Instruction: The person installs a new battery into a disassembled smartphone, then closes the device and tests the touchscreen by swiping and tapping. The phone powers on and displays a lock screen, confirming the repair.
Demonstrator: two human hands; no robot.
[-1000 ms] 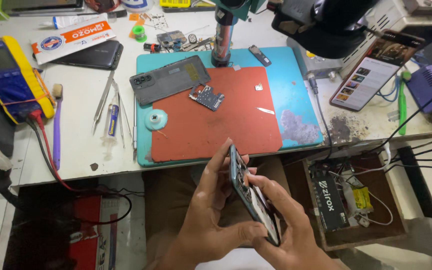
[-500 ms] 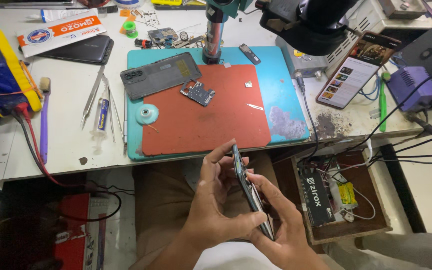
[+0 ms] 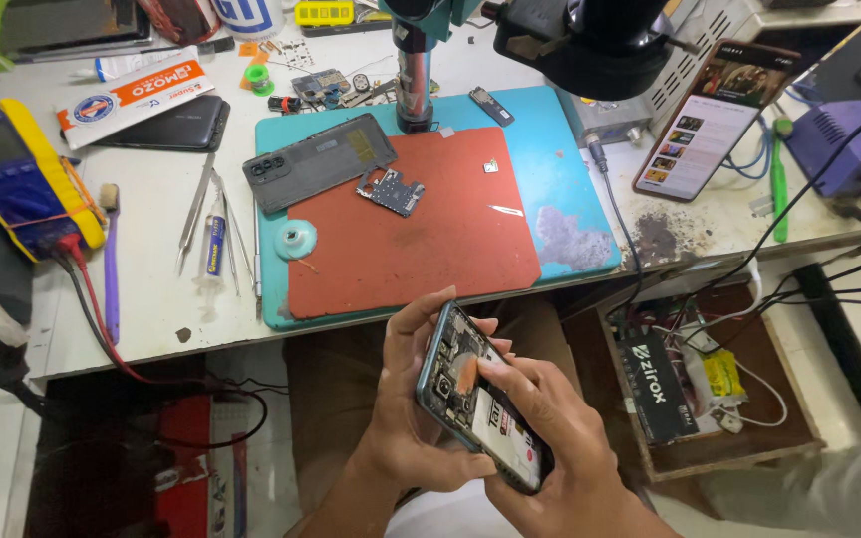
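An opened phone body (image 3: 470,399) with its inner parts and battery showing is held over my lap, below the workbench edge. My left hand (image 3: 406,413) grips its left side and upper end. My right hand (image 3: 550,438) holds the lower right end, with a finger pressed on the inside near an orange strip. On the bench, a dark grey phone back cover (image 3: 319,161) lies across the edge of a red mat (image 3: 421,239), and a small circuit board (image 3: 392,190) rests on the mat.
A microscope column (image 3: 413,70) stands at the back of the teal mat (image 3: 560,179). Tweezers and tools (image 3: 213,234) lie left of it, beside a yellow-and-blue multimeter (image 3: 12,174). A lit phone (image 3: 715,115) leans at the right. An open drawer (image 3: 710,384) holds wires.
The phone body has turned from edge-on so that its open inside now faces me, and both hands have shifted around it. The view has moved closer to the bench.
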